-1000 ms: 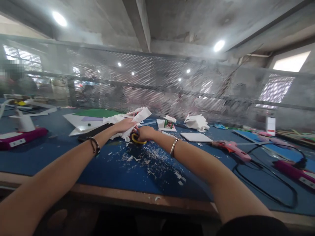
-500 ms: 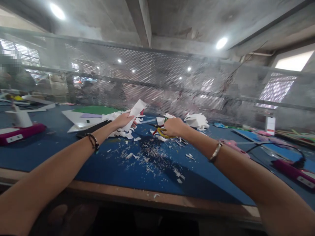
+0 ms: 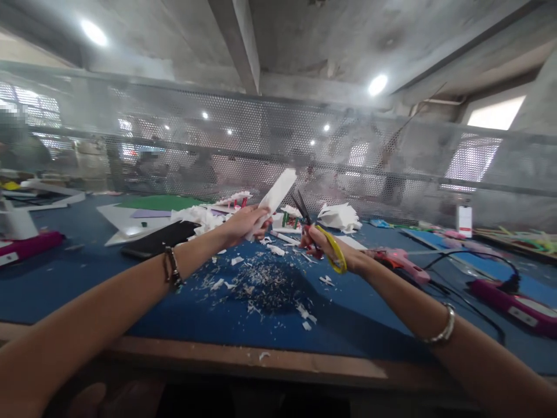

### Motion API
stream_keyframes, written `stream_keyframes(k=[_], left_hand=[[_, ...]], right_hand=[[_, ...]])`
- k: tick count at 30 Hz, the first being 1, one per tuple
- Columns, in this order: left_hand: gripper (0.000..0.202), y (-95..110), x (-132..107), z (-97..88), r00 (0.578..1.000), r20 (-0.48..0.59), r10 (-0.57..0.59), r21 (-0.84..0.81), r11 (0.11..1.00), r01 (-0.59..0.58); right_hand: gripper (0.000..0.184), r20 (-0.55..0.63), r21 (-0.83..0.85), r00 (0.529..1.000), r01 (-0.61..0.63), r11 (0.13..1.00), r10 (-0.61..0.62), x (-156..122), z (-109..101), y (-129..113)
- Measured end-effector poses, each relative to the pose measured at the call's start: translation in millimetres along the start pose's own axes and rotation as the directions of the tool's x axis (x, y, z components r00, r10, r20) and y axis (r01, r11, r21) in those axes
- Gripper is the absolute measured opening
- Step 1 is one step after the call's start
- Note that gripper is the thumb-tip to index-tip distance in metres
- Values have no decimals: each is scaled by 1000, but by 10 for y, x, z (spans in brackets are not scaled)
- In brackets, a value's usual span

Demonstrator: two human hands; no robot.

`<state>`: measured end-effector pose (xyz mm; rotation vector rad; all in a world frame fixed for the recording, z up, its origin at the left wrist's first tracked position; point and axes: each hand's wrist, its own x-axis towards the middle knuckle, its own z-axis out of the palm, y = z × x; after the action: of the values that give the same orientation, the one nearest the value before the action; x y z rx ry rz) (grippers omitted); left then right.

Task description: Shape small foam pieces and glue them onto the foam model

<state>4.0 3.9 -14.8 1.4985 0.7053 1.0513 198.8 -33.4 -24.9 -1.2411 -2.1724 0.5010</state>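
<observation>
My left hand point(image 3: 242, 224) is closed round a white foam strip point(image 3: 275, 195) that sticks up and to the right above the blue table point(image 3: 78, 284). My right hand point(image 3: 327, 248) grips yellow-handled scissors point(image 3: 322, 241), blades open and pointing up beside the strip. Both hands hover over a patch of small white cuttings point(image 3: 265, 284). A dark bracelet sits on my left wrist, a metal bangle on my right forearm.
A heap of white scraps point(image 3: 198, 216) and a small foam model point(image 3: 287, 216) lie behind the hands. Pink glue guns point(image 3: 402, 259) point(image 3: 507, 293) with black cables lie right. A phone point(image 3: 154, 239) and green sheet point(image 3: 159, 202) lie left. A perforated metal screen point(image 3: 278, 157) backs the table.
My right hand picked the scissors up off the table, lifted them and opened the blades. My left hand raised the white strip and brought it toward the scissors.
</observation>
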Motion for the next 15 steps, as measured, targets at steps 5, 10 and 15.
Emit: stream_keyframes(k=[5, 10, 15], left_hand=[[16, -39, -12, 27, 982, -58, 178, -25, 983, -180], [17, -143, -40, 86, 979, -27, 201, 67, 978, -199], [18, -194, -90, 97, 963, 121, 239, 206, 943, -260]], right_hand=[[47, 41, -62, 998, 42, 997, -40, -52, 36, -73], [44, 80, -136, 992, 111, 984, -101, -51, 74, -157], [46, 127, -164, 983, 150, 975, -130, -42, 92, -156]])
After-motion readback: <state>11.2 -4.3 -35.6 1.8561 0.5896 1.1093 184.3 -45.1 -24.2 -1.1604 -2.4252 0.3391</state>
